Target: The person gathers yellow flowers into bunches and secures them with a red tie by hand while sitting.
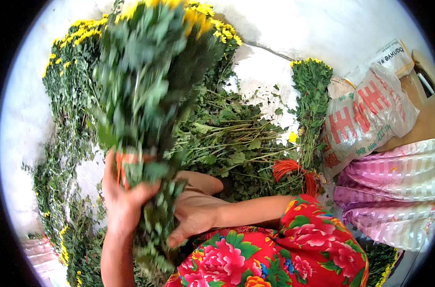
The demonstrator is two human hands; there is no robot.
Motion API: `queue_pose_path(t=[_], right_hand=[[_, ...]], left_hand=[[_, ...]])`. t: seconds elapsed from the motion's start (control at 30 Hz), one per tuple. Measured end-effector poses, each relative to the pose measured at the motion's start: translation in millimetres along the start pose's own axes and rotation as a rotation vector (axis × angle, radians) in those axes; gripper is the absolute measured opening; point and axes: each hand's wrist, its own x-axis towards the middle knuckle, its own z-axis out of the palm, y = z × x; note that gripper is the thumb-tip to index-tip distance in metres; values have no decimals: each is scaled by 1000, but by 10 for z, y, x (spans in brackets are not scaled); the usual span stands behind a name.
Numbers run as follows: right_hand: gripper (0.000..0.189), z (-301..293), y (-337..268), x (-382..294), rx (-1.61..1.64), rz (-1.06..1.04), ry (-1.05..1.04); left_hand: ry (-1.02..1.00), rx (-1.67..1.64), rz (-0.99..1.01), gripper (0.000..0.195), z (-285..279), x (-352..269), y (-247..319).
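Note:
A large leafy bunch of yellow chrysanthemums (142, 82) stands nearly upright in front of me, blurred, its flower heads at the top edge of the view. My left hand (125, 195) grips its stems, thumb on the near side. Red string (121, 170) shows at the stems by those fingers. Lower down, my right hand (196, 217) is against the right side of the stems. Foliage hides its fingers, so I cannot tell how they close. Loose cut chrysanthemum stems (235, 132) lie in a heap just beyond.
Chrysanthemum bunches (77, 68) line the left side against a pale wall. Another bunch (312, 93) lies at the right, near a bundle of red ties (287, 169). A printed plastic bag (368, 118) and striped pink fabric (386, 193) are farther right.

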Motion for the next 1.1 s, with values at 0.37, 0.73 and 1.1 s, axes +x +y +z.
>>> queue_pose_path(t=[0.37, 0.73, 1.1], right_hand=[[38, -2908, -497, -1383, -155, 160, 1257], [103, -4783, 802, -3028, -1158, 936, 1720], [48, -3563, 1144, -710, -1138, 354, 972]], left_hand=[[-111, 169, 347, 72, 164, 717, 106], [415, 34, -285, 30, -803, 747, -1496], [202, -955, -356, 9, 346, 249, -3194]])
